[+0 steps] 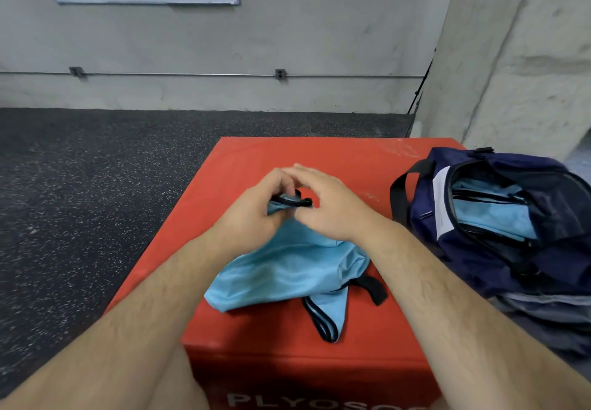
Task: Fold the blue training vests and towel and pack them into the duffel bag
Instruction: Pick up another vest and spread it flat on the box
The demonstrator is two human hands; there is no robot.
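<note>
Left hand [252, 208]: fingers [280, 182] clenched on the black-trimmed top edge of the blue vest [287, 272], held above the plyo box [271, 160].
Right hand [332, 208]: touching the left hand; fingers pinching the same black trim.
Blue vest: bunched; upper part lifted between both hands, lower part lying on the plyo box, black-edged strap trailing toward the near edge.
Plyo box: red, standing on dark speckled floor [96, 186].
Duffel bag [473, 269]: navy, on the right side of the box, unzipped.
Packed vests [492, 214]: folded light-blue fabric inside the open compartment.

"PLYOSO", cut off, on red box [287, 358]
</note>
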